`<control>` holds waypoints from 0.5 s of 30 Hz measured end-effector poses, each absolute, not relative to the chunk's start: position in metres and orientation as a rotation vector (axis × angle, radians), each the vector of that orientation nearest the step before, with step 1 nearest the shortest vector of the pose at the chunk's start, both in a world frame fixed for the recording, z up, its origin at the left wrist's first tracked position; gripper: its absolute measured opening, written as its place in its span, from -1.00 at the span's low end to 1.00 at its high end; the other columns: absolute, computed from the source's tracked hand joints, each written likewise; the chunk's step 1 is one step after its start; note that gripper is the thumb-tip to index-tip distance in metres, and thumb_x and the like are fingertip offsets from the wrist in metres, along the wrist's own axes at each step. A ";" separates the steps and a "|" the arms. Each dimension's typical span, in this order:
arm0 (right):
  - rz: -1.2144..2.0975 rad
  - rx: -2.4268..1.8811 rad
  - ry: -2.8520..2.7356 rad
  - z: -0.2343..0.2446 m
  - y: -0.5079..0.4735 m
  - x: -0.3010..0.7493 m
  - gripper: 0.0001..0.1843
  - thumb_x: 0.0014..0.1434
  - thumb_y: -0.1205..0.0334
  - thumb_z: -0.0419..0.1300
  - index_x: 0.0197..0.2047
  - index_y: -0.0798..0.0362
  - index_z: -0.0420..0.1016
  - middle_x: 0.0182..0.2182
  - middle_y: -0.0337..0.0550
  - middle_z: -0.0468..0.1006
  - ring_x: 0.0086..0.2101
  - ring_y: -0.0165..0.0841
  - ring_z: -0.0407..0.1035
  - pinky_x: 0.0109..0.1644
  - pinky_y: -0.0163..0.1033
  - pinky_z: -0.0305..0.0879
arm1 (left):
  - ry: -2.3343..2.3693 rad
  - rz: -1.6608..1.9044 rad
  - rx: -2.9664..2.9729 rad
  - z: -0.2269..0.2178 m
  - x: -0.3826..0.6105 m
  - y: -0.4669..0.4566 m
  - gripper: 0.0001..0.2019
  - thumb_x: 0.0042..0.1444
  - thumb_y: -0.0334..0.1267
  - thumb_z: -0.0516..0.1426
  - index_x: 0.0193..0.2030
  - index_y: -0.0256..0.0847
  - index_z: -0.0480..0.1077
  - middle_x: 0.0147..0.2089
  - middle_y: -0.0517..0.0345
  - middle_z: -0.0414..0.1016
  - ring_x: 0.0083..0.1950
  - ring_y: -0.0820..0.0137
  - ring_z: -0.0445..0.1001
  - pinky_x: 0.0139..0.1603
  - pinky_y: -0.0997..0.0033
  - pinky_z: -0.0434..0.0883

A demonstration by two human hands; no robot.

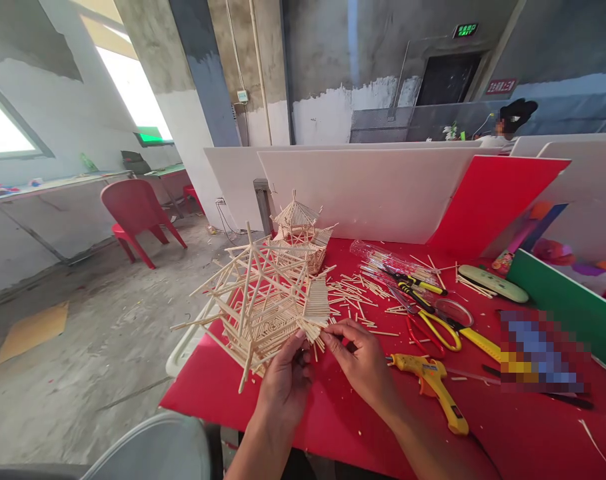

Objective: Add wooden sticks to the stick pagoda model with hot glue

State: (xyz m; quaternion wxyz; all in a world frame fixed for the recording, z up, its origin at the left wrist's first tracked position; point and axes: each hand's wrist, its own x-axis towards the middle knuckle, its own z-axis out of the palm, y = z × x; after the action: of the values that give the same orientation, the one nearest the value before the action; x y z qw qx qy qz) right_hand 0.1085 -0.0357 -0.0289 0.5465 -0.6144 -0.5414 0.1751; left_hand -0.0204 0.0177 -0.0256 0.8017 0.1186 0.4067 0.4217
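A frame model of thin wooden sticks (263, 300), shaped like a many-sided pavilion, stands at the table's left edge. Against its near right corner, my left hand (289, 377) pinches a small bunch of short wooden sticks (311, 329) between thumb and fingers. My right hand (357, 360) has its thumb and forefinger closed at the right end of that same bunch. Which single stick it grips is too small to tell. Behind the frame rises a finished-looking stick pavilion (297, 227) with a pointed roof. To the right of my right hand lies a yellow glue gun (430, 383).
Loose sticks (353, 293) lie scattered on the red tabletop (353, 440). Yellow-black pliers (413, 290), yellow-handled cutters (440, 330) and a clear tape roll (454, 311) are at right. White boards (363, 193) screen the back. A person (507, 127) is beyond them.
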 end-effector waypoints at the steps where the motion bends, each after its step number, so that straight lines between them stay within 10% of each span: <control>1: 0.417 -1.455 -1.280 -0.029 -0.036 0.108 -0.80 0.25 0.17 0.13 -0.22 0.02 0.57 -0.30 -0.12 0.56 -0.25 -0.34 0.46 -0.16 -0.27 0.37 | 0.871 0.902 0.253 -0.025 -0.020 0.018 -0.87 -0.03 -0.41 0.29 -0.40 -0.28 0.39 -0.53 0.25 0.39 -0.61 0.61 0.27 -0.72 0.67 0.13; 15: 0.475 -1.420 -1.200 -0.038 -0.031 0.105 -0.77 0.24 0.12 0.14 -0.17 -0.02 0.60 -0.30 -0.14 0.57 -0.26 -0.34 0.46 -0.22 -0.33 0.38 | 0.891 0.912 0.222 -0.024 -0.019 0.019 -0.93 0.02 -0.43 0.23 -0.39 -0.31 0.39 -0.53 0.22 0.40 -0.61 0.58 0.28 -0.73 0.64 0.15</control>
State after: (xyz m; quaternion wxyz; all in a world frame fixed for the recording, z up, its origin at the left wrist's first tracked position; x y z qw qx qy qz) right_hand 0.1047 -0.0312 -0.0377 0.5741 -0.6059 -0.5120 0.2029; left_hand -0.0195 0.0186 -0.0236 0.7977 0.1034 0.4152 0.4250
